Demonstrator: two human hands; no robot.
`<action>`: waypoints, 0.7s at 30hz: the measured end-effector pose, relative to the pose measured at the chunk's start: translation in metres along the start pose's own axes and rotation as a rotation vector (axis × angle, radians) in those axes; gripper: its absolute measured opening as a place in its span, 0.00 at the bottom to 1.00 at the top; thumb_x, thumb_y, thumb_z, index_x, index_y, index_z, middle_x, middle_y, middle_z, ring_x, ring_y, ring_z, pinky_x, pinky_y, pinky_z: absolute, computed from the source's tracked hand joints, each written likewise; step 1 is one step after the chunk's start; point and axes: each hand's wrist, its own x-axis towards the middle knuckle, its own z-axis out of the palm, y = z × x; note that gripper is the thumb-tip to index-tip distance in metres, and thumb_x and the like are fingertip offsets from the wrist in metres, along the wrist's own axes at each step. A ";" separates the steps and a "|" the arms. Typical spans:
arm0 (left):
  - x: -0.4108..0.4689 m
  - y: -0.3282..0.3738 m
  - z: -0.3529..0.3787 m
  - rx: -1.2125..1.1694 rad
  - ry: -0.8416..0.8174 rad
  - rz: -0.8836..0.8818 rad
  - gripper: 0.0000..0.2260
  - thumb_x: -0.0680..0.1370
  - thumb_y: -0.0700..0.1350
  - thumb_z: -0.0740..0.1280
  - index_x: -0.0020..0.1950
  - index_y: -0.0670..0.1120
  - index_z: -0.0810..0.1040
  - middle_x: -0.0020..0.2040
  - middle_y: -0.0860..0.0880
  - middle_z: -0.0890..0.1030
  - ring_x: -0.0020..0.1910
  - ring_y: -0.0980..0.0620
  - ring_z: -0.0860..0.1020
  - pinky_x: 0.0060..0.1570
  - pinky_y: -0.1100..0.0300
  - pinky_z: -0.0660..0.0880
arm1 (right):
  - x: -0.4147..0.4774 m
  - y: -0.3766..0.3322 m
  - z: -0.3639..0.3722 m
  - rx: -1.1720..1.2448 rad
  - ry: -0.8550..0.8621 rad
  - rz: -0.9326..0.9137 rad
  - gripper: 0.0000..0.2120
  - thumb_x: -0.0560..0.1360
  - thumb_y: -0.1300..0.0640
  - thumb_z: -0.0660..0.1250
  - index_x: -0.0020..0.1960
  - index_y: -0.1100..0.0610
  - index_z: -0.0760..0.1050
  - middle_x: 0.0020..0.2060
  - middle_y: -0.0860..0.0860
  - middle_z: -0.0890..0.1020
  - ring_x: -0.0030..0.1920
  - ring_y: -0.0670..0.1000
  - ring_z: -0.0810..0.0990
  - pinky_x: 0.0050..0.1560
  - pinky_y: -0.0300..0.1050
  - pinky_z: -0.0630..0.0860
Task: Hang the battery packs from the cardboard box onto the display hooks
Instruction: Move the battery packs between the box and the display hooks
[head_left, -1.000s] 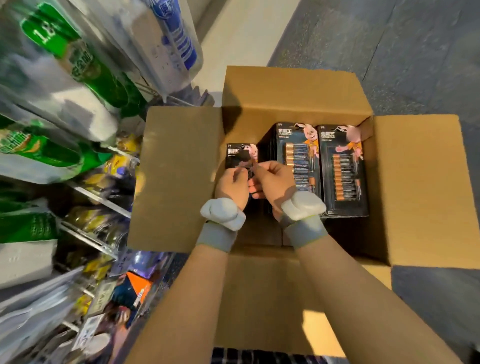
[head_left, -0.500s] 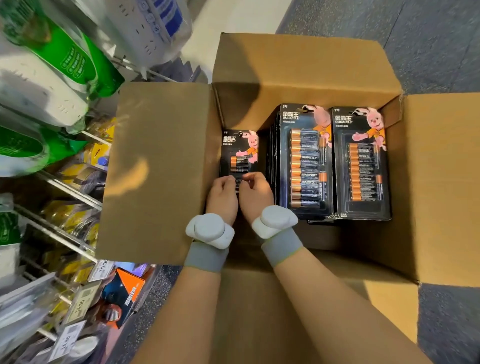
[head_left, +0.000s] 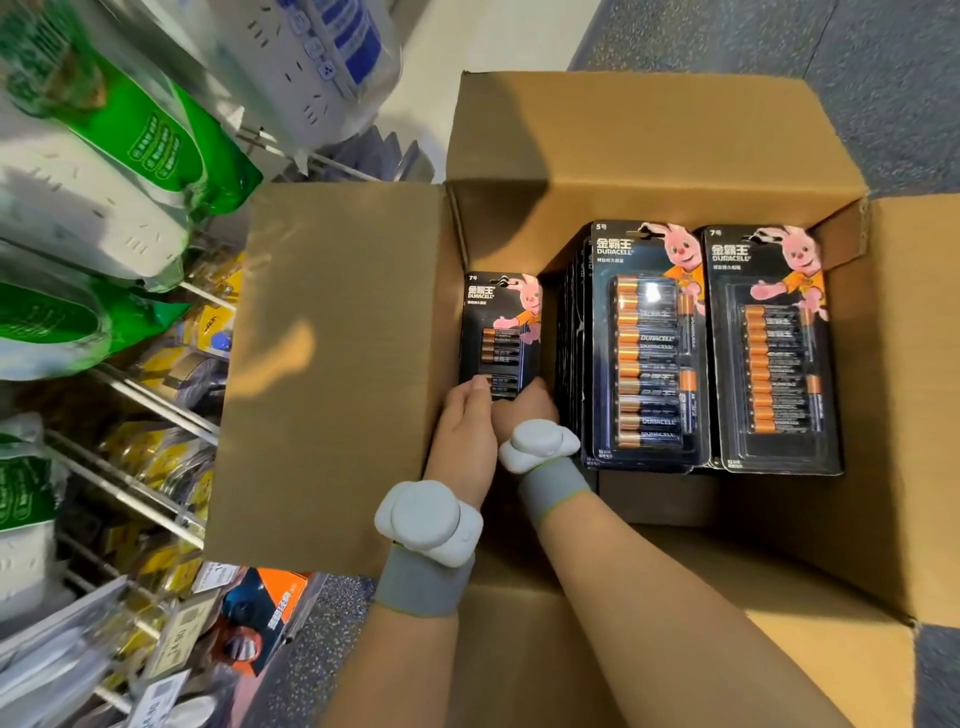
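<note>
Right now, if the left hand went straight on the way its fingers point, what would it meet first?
The small battery pack that the left hand holds by its lower edge; behind it, probably the far wall of the cardboard box, though depth is unclear.

The left hand (head_left: 464, 418) and right hand (head_left: 525, 410) touch, gripping.

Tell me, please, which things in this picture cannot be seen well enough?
Head view only:
- Grip of left hand and right hand on the small Duracell pack: fingers hidden behind hands and pack.
- Packs beneath the size 5 pack and the large size 7 pack: covered, count unknown.
- Display hooks and price labels: blurred, unreadable.
- Cardboard box: near flap cut off by bottom edge.
</note>
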 end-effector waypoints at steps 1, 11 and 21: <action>0.001 -0.001 0.000 -0.001 -0.004 -0.005 0.18 0.83 0.52 0.54 0.70 0.48 0.70 0.67 0.49 0.73 0.63 0.54 0.69 0.62 0.62 0.62 | 0.000 0.001 0.000 -0.015 0.011 -0.011 0.21 0.78 0.60 0.63 0.69 0.63 0.63 0.65 0.61 0.74 0.64 0.60 0.74 0.62 0.49 0.72; -0.006 0.000 -0.004 0.003 -0.001 -0.017 0.21 0.84 0.54 0.52 0.73 0.47 0.67 0.72 0.48 0.69 0.71 0.51 0.66 0.72 0.56 0.59 | -0.010 -0.008 -0.012 -0.037 0.034 -0.166 0.14 0.81 0.61 0.57 0.63 0.65 0.70 0.61 0.62 0.77 0.62 0.62 0.74 0.56 0.47 0.70; -0.018 0.004 -0.008 0.036 -0.011 -0.045 0.23 0.83 0.55 0.53 0.74 0.45 0.65 0.71 0.45 0.70 0.69 0.47 0.69 0.69 0.56 0.63 | -0.065 0.006 -0.028 0.147 0.139 -0.354 0.05 0.80 0.62 0.59 0.48 0.64 0.70 0.35 0.56 0.73 0.40 0.56 0.72 0.38 0.44 0.62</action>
